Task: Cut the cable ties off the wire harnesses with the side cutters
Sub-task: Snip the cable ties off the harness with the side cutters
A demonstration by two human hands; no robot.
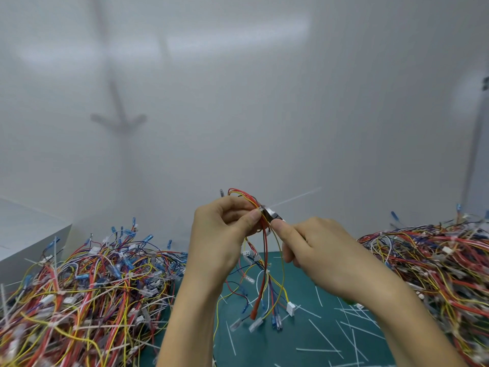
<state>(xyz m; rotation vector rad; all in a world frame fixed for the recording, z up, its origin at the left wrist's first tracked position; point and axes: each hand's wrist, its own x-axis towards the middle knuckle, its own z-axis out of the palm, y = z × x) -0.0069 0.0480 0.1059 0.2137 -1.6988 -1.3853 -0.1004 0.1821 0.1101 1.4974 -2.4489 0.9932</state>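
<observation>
Head view: we see the left hand raised in front of the wall, thumb and fingers pinched on a wire harness near its looped top. The red, yellow and other wires hang down from the grip, and the white connectors and blue terminals dangle just above the green mat. The right hand is curled round the side cutters. Only the metal head shows, poking out past the thumb and sitting right against the bundle next to the left thumb tip. We can't tell if the cutter blades are closed or apart, since it's small and a bit blurred. A white cable tie is on the bundle at that spot, with its long tail sticking out up and to the right. The two hands are close together, nearly touching at the thumbs. A big tangled pile of harnesses lies on the left and a second pile on the right, both with white ties mixed in. Cut tie pieces are scattered on the mat between the piles, mostly on the right side. A white box sits behind the left pile, and a plain white wall is behind everything.
</observation>
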